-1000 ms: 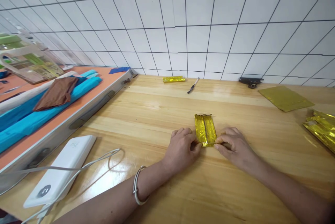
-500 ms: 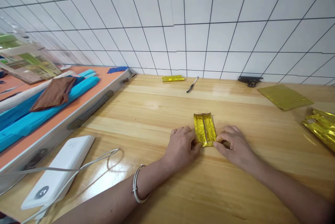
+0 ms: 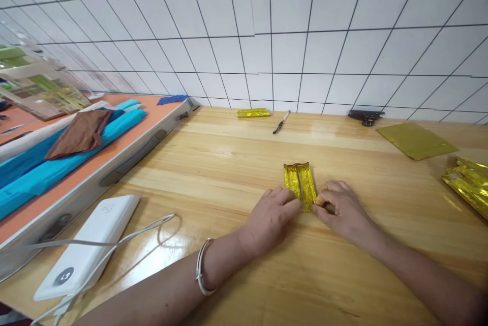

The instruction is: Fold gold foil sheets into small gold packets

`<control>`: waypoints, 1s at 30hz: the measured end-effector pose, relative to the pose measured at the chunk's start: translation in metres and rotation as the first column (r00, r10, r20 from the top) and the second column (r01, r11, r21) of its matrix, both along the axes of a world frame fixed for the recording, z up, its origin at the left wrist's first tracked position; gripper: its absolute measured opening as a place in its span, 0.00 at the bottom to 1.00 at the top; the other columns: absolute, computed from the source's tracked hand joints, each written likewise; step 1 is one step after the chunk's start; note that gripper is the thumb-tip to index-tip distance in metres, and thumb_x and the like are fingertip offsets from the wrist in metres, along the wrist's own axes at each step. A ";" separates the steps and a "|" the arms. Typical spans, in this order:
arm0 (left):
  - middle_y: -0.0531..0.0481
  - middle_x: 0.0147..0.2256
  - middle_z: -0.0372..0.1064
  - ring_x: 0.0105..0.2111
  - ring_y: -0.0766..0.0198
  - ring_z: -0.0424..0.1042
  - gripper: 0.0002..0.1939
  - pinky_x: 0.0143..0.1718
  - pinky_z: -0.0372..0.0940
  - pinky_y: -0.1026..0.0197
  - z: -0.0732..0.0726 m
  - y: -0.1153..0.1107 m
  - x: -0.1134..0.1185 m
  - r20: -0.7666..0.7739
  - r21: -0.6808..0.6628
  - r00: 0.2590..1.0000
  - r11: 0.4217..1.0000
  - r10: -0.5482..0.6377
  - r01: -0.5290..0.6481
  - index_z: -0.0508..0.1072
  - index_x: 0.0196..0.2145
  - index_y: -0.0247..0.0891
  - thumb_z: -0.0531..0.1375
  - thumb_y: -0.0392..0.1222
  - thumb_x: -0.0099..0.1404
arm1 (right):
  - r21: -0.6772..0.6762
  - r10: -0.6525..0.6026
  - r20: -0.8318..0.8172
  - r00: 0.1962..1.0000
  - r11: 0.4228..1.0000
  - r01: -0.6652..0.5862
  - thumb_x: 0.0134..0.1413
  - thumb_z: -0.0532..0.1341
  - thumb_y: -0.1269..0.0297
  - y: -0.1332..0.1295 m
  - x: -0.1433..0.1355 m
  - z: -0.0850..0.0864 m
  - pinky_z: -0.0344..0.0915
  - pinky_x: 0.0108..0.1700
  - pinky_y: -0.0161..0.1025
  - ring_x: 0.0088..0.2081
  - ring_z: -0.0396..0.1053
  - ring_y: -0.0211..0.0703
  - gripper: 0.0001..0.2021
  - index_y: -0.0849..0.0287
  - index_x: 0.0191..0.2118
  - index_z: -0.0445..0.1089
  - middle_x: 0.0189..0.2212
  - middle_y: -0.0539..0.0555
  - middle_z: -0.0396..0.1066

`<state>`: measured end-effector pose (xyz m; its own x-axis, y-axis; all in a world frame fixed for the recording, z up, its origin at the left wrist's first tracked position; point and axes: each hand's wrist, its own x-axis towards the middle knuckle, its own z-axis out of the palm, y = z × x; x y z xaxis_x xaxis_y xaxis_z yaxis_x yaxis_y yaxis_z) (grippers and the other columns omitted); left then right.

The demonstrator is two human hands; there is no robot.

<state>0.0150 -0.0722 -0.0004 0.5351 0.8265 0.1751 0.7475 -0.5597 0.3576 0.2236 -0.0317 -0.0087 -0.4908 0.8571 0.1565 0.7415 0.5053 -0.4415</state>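
Observation:
A small folded piece of gold foil paper [image 3: 307,183] lies on the table, its two side flaps meeting along a seam in the middle. The near edge has a narrow fold. My left hand [image 3: 272,216] is closed over the near left corner, its thumb pressing along that fold and covering part of it. At the near right corner, my right hand [image 3: 341,208] pinches the foil between thumb and curled fingers. A bangle [image 3: 200,267] circles my left wrist.
By the tiled wall lie a folded gold strip [image 3: 253,113], a pen [image 3: 281,122] and a black clip [image 3: 366,116]. Gold sheets [image 3: 417,141] and crumpled gold foil [image 3: 467,183] are at right. At left are a white power bank [image 3: 87,244] with cable and coloured rolls [image 3: 76,178].
My left hand has slid right over the near edge of the foil, and its thumb now covers the left part of the fold. My right hand stays at the right corner.

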 end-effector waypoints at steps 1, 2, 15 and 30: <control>0.49 0.39 0.65 0.40 0.61 0.61 0.12 0.40 0.57 0.60 0.000 -0.001 0.000 -0.017 0.016 0.999 0.999 -0.048 0.048 0.67 0.41 0.40 0.51 0.29 0.63 | 0.000 0.001 0.001 1.000 1.000 -0.001 0.47 0.60 0.64 0.000 0.000 -0.001 0.56 0.36 0.42 0.35 0.60 0.45 0.06 0.56 0.23 0.67 0.28 0.53 0.65; 0.49 0.39 0.65 0.40 0.61 0.61 0.12 0.40 0.58 0.60 0.001 -0.001 0.000 -0.029 0.029 0.996 0.996 -0.086 0.087 0.67 0.42 0.39 0.50 0.30 0.64 | 0.000 0.003 0.002 1.000 1.000 -0.003 0.47 0.60 0.64 0.001 0.000 -0.001 0.56 0.36 0.42 0.35 0.60 0.45 0.06 0.56 0.23 0.67 0.28 0.53 0.65; 0.45 0.39 0.65 0.42 0.59 0.61 0.11 0.45 0.62 0.57 0.005 -0.007 0.003 -0.214 0.072 0.958 0.975 -0.189 0.209 0.67 0.43 0.34 0.47 0.36 0.70 | -0.003 0.009 0.002 1.000 1.000 -0.009 0.47 0.60 0.64 0.001 0.000 -0.002 0.57 0.36 0.42 0.35 0.60 0.45 0.06 0.56 0.23 0.67 0.27 0.53 0.65; 0.47 0.41 0.64 0.38 0.60 0.63 0.10 0.42 0.65 0.59 0.014 -0.010 0.002 -0.352 0.048 0.908 0.964 -0.228 0.261 0.64 0.45 0.35 0.50 0.34 0.67 | -0.203 0.139 -0.131 0.981 0.965 -0.164 0.56 0.55 0.63 0.015 0.020 0.010 0.60 0.42 0.44 0.36 0.64 0.42 0.13 0.57 0.22 0.66 0.29 0.51 0.68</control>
<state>0.0174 -0.0818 0.0138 0.7588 0.6512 0.0152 0.6501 -0.7586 0.0447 0.2433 -0.0166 0.0017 -0.6072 0.7935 0.0421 0.6012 0.4934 -0.6286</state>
